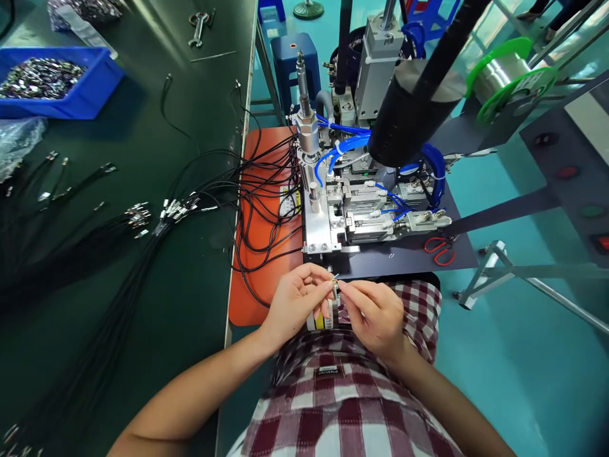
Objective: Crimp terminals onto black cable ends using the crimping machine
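**Edges and room.** The hands work in a narrow gap between the near edge of the dark base plate (404, 257) and the person's checked shirt (342, 393). To the left, an orange mat (259, 279) sits at the right edge of the green table (157, 304). Loops of black cables (259, 190) cross the mat and run left over the table. Right of the hands the base plate is bare up to the red scissors (440, 249) near its near-right corner, and past that edge lies open teal floor (499, 368). The assembly machine (333, 209) stands just on the far side of the fingertips.

**Hands.** The left hand (295, 299) has thumb and forefinger closed in a pinch on a small metal piece (335, 277). The right hand (375, 314) is pinched likewise and meets the same piece from the right.

**Position of the piece.** It sits between the two sets of fingertips, with only its tip showing above them. It appears to be a wire terminal, though it is too small to confirm. It is held clear of the machine, just near of the base plate's edge. A yellow-labelled cylinder (323, 319) shows between the palms, below the pinch.

**Other.** A blue bin (90, 95) of metal parts stands far left, well apart from the hands.
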Tool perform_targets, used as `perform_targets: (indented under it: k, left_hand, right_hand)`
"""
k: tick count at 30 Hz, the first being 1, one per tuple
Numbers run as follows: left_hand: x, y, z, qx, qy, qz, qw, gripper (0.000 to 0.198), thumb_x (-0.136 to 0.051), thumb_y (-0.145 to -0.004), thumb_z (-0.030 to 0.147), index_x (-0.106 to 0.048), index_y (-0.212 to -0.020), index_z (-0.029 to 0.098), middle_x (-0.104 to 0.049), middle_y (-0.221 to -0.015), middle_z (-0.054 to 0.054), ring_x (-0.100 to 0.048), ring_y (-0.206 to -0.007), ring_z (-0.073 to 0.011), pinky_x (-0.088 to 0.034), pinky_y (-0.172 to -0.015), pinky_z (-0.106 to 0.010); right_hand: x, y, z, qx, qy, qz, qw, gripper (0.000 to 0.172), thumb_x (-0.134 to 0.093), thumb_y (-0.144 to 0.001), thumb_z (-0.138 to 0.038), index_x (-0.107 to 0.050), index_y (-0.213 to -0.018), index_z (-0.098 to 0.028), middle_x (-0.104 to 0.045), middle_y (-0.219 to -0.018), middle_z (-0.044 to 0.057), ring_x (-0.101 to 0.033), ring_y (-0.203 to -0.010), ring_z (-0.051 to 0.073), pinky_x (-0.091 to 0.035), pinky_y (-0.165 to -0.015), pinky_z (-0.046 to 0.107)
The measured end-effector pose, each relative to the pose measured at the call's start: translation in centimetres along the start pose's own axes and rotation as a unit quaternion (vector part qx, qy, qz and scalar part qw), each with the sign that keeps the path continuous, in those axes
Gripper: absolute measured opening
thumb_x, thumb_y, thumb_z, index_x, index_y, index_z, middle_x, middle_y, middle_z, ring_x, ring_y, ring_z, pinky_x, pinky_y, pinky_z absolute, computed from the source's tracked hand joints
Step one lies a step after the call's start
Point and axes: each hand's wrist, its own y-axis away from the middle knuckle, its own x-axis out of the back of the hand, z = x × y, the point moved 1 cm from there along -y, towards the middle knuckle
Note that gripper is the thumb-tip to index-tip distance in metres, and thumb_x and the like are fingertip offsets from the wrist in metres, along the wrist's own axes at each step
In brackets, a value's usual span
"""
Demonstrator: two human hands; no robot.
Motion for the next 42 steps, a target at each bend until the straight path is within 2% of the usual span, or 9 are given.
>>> perform_targets:
  k: [4, 7, 10, 16, 19, 26, 32, 36, 42]
  left_hand:
    - [0.1, -0.1, -0.2, 0.016, -0.015, 0.007, 1.000, 0.024, -0.066, -0.080, 0.036, -0.056, -0.087, 0.015, -0.059, -0.049, 0.003, -0.047, -0.035, -0.0055, -0.033, -0.035, -0.014]
    - [0.0, -0.1, -0.3, 0.022, -0.022, 0.006, 0.999, 0.026, -0.066, -0.081, 0.037, -0.055, -0.088, 0.015, -0.059, -0.046, 0.003, -0.045, -0.035, -0.0057, -0.032, -0.036, -0.014]
    - [-0.1, 0.0, -0.3, 0.017, -0.023, 0.002, 1.000, 0.026, -0.067, -0.080, 0.037, -0.056, -0.088, 0.014, -0.060, -0.048, 0.002, -0.047, -0.037, -0.0066, -0.034, -0.037, -0.015]
    - [0.0, 0.1, -0.5, -0.002, 0.008, 0.002, 1.000, 0.023, -0.069, -0.079, 0.034, -0.058, -0.086, 0.014, -0.058, -0.049, 0.003, -0.047, -0.040, -0.0061, -0.033, -0.039, -0.015]
    - [0.0, 0.1, -1.1, 0.005, 0.039, -0.003, 0.999, 0.020, -0.066, -0.082, 0.033, -0.059, -0.087, 0.016, -0.052, -0.046, 0.006, -0.043, -0.039, -0.0051, -0.031, -0.040, -0.015]
    - [-0.3, 0.4, -0.6, -0.130, -0.044, 0.093, 0.986, 0.013, -0.070, -0.077, 0.026, -0.066, -0.077, 0.014, -0.058, -0.080, -0.002, -0.053, -0.064, -0.0076, -0.041, -0.054, -0.017]
    - [-0.1, 0.4, -0.2, -0.012, 0.010, 0.000, 1.000, 0.018, -0.070, -0.078, 0.028, -0.066, -0.088, 0.014, -0.047, -0.057, 0.005, -0.034, -0.045, -0.0025, -0.025, -0.042, -0.015]
    - [0.2, 0.4, -0.6, 0.031, 0.052, 0.007, 0.998, 0.019, -0.072, -0.076, 0.029, -0.064, -0.084, 0.014, -0.041, -0.048, 0.008, -0.031, -0.044, -0.0024, -0.021, -0.043, -0.016]
    - [0.0, 0.2, -1.3, 0.050, 0.081, 0.035, 0.995, 0.019, -0.073, -0.074, 0.029, -0.063, -0.079, 0.014, -0.040, -0.044, 0.008, -0.029, -0.043, -0.0027, -0.019, -0.045, -0.017]
  right_hand:
    - [-0.3, -0.1, 0.1, -0.094, -0.104, 0.019, 0.990, 0.033, -0.061, -0.085, -0.009, -0.063, -0.114, -0.025, -0.068, -0.092, 0.004, -0.062, -0.075, 0.016, -0.047, -0.065, 0.030]
    - [-0.4, -1.1, 0.0, -0.227, -0.210, 0.037, 0.950, 0.019, -0.061, -0.086, -0.014, -0.064, -0.102, -0.023, -0.063, -0.086, 0.002, -0.056, -0.066, 0.013, -0.047, -0.061, 0.027]
    - [-0.6, -2.0, -0.1, -0.280, -0.280, 0.002, 0.918, 0.003, -0.066, -0.083, -0.021, -0.066, -0.086, -0.020, -0.061, -0.081, 0.001, -0.052, -0.061, 0.011, -0.044, -0.056, 0.025]
    - [-1.8, -2.1, 0.0, -0.402, -0.440, -0.048, 0.801, 0.019, -0.067, -0.081, -0.034, -0.060, -0.076, -0.017, -0.052, -0.061, -0.004, -0.041, -0.046, 0.007, -0.033, -0.043, 0.021]
    - [-2.1, -1.8, -0.5, -0.415, -0.483, -0.045, 0.770, 0.020, -0.066, -0.082, -0.036, -0.058, -0.077, -0.018, -0.046, -0.057, -0.006, -0.035, -0.043, 0.006, -0.027, -0.042, 0.020]
    - [-2.5, -1.5, -1.7, -0.401, -0.470, -0.015, 0.786, 0.018, -0.063, -0.083, -0.032, -0.055, -0.077, -0.018, -0.047, -0.061, -0.005, -0.035, -0.046, 0.006, -0.027, -0.042, 0.020]
    - [-2.8, -1.0, -1.1, -0.372, -0.438, -0.003, 0.819, 0.013, -0.060, -0.087, -0.027, -0.057, -0.077, -0.019, -0.050, -0.070, -0.003, -0.036, -0.050, 0.006, -0.029, -0.045, 0.020]
    - [-2.7, -1.0, -1.2, -0.363, -0.422, -0.004, 0.831, 0.013, -0.060, -0.087, -0.026, -0.057, -0.077, -0.019, -0.050, -0.072, -0.003, -0.037, -0.053, 0.007, -0.030, -0.046, 0.021]
    - [-2.9, -0.9, -1.9, -0.391, -0.434, -0.029, 0.811, 0.016, -0.060, -0.085, -0.030, -0.054, -0.075, -0.019, -0.047, -0.064, -0.005, -0.037, -0.050, 0.008, -0.031, -0.046, 0.021]
